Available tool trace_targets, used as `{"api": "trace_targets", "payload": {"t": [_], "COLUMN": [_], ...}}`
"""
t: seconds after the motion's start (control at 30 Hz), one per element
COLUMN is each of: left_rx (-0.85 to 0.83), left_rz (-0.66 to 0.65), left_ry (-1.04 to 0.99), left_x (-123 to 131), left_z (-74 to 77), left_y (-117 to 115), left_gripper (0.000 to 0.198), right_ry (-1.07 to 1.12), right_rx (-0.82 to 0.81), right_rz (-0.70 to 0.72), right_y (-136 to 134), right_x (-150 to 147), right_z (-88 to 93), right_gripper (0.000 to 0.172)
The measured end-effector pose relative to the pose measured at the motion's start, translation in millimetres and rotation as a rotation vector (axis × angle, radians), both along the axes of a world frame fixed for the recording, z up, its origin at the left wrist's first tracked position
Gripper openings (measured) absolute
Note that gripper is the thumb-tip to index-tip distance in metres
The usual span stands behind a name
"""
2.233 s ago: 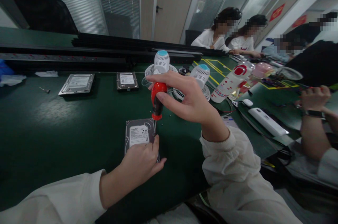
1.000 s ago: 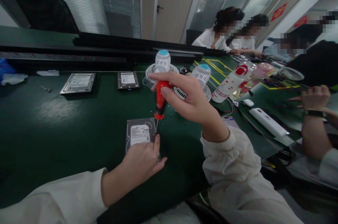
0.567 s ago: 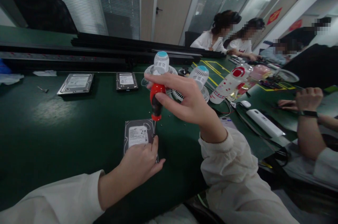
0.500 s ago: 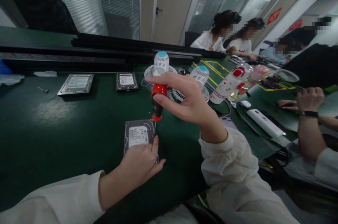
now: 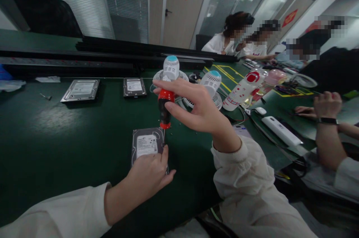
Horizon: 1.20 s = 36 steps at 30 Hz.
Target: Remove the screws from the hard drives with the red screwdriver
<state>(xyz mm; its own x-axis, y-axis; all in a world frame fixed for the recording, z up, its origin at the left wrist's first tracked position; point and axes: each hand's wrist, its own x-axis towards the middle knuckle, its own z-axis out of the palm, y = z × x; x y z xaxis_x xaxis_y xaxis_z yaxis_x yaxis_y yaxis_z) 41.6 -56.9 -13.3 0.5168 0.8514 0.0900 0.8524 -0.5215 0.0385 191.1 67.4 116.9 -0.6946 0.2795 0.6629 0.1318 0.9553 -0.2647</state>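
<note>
A hard drive [image 5: 146,142] with a white label lies flat on the green table in front of me. My left hand [image 5: 150,170] rests over its lower part and holds it down, with the index finger along the right edge and the thumb sticking out past it. Its other fingers are partly hidden. My right hand [image 5: 196,109] grips a red and black screwdriver [image 5: 165,109] around the upper handle. The screwdriver stands nearly upright, its tip at the drive's right edge by my left index finger; whether it sits in a screw is too small to tell.
Behind are two more hard drives [image 5: 81,90] [image 5: 134,87], two white fans [image 5: 171,66] [image 5: 211,82] and a white bottle [image 5: 242,90]. Several tiny screws [image 5: 171,133] lie right of the drive. A white power strip [image 5: 282,131] and a co-worker's arm [image 5: 329,129] are at right.
The screwdriver's handle has tipped slightly to the left and is more upright, and my right hand's fingers have shifted on it. My left hand and the drive stay in place.
</note>
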Motion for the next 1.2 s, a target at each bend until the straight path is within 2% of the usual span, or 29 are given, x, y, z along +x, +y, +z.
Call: {"api": "trace_targets", "payload": {"t": [0.37,0.87,1.2], "left_rx": [0.024,0.035,0.024], "left_rz": [-0.002,-0.019,-0.01], "left_ry": [0.0,0.017,-0.004], "left_x": [-1.0,-0.5,-0.2], "left_z": [-0.7,-1.0,-1.4], "left_y": [0.1,0.2,0.7], "left_gripper": [0.065,0.065,0.066], "right_ry": [0.0,0.036,0.012], "right_rx": [-0.004,0.01,0.037], "right_rz": [0.016,-0.027,-0.023], "right_y": [0.4,-2.4,-1.9], "right_x": [0.0,-0.4,-0.3], "right_z": [0.3,4.2,3.5], "right_gripper": [0.041,0.029,0.036]}}
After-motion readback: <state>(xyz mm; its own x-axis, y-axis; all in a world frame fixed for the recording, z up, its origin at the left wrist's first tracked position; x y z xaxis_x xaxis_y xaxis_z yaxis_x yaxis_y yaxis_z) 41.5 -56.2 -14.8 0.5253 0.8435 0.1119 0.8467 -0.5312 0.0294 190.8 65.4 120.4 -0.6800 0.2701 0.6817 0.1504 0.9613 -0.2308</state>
